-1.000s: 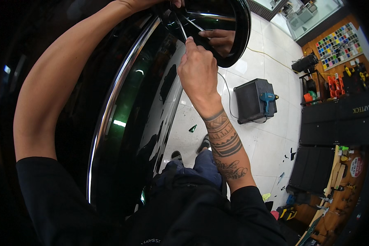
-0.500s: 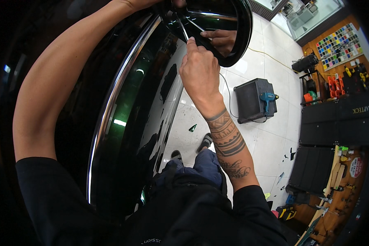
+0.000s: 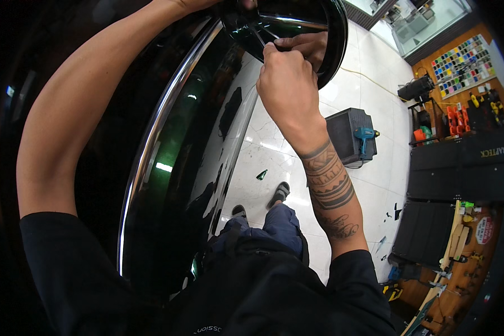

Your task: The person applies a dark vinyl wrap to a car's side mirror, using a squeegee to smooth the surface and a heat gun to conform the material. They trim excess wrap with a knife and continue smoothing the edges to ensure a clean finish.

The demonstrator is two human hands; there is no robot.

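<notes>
The right hand (image 3: 288, 89) has crept slightly up toward the glossy black side mirror housing (image 3: 297, 28), fingers pinching tighter at its edge.

Head view, downward, close over hands, perhaps tilted

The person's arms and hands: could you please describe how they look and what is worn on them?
Both forearms are bare, with short black sleeves ending at the upper arms. The right forearm carries dark tattoos: stacked bands of geometric pattern below the wrist and a finer design nearer the elbow. The left forearm shows no markings. The right hand wears no glove, ring or watch; the left hand is cut off at the top edge.
</notes>
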